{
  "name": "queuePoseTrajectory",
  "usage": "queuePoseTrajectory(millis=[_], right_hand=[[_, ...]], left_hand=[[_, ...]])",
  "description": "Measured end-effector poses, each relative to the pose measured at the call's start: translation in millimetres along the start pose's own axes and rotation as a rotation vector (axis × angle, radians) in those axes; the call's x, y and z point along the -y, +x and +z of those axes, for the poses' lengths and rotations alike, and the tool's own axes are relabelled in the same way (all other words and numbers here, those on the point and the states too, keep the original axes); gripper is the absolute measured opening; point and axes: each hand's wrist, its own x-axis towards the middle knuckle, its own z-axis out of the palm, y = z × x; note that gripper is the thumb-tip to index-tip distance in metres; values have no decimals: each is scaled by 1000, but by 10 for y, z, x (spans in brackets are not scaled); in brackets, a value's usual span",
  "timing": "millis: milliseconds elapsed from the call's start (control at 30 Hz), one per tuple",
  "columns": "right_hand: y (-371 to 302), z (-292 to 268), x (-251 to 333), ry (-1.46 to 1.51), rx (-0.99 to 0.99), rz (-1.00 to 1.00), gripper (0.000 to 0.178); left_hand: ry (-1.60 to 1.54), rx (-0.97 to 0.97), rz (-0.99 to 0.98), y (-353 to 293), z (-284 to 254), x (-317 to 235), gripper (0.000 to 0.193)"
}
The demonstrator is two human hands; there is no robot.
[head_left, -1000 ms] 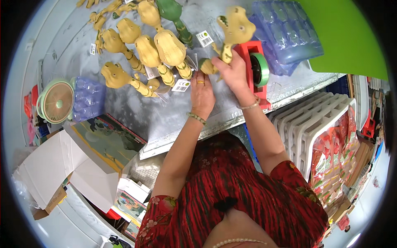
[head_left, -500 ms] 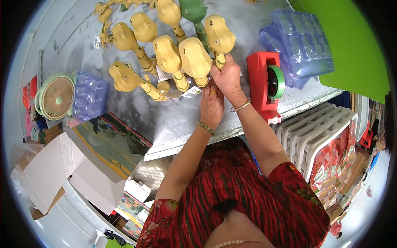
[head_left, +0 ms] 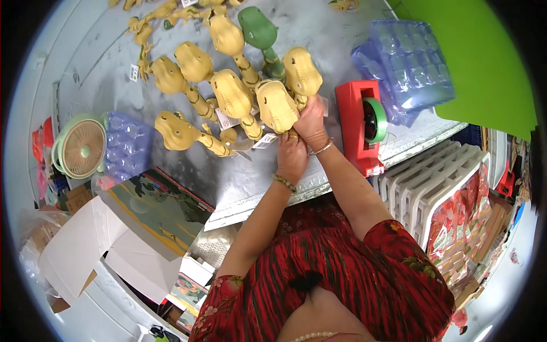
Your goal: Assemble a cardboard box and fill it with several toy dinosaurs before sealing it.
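Observation:
Several yellow toy dinosaurs with long ridged heads and jointed necks are lined up on the grey table. My right hand [head_left: 311,121] is closed around the neck of the rightmost yellow toy dinosaur [head_left: 302,69]. Beside it, my left hand [head_left: 292,155] has its fingers curled at the lower end of another yellow toy dinosaur [head_left: 277,107], whose head hides the fingertips. The two hands touch. Just left stands a further yellow toy dinosaur [head_left: 231,94] with a white tag [head_left: 265,141] near its base. Behind them is a green toy dinosaur [head_left: 258,28].
A red tape dispenser [head_left: 351,128] with green tape stands right of my hands, before blue air-cushion wrap [head_left: 411,65]. Left are a green fan [head_left: 83,147], more blue cushion wrap [head_left: 126,142] and an open printed carton [head_left: 151,208]. Stacked white crates [head_left: 419,182] stand lower right.
The view has shifted, so the toys appear lower. The toy dinosaur at my left hand has tilted toward me and its head now overhangs my fingers. My right hand keeps its grip.

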Motion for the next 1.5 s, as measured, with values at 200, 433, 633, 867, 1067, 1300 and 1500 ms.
queuePoseTrajectory(millis=[200, 433, 633, 867, 1067, 1300, 1500], right_hand=[[228, -298, -84, -3, 355, 184, 37], [398, -323, -70, 714, 582, 600, 39], [281, -113, -134, 592, 488, 452, 40], [129, -54, -154, 270, 311, 103, 39], [-53, -19, -223, 201, 227, 153, 47], [15, 6, -363, 163, 258, -12, 48], [214, -224, -127, 191, 527, 125, 49]], left_hand=[[15, -81, 31, 4, -54, -21, 32], [20, -159, 76, -9, -20, 6, 27], [6, -139, 68, -21, -13, 10, 25], [0, -99, 33, -19, -59, 13, 25], [49, -148, 42, 0, -28, -2, 13], [-291, -224, -32, -156, -26, 1, 21], [-545, -242, -352, -194, 103, -29, 26]])
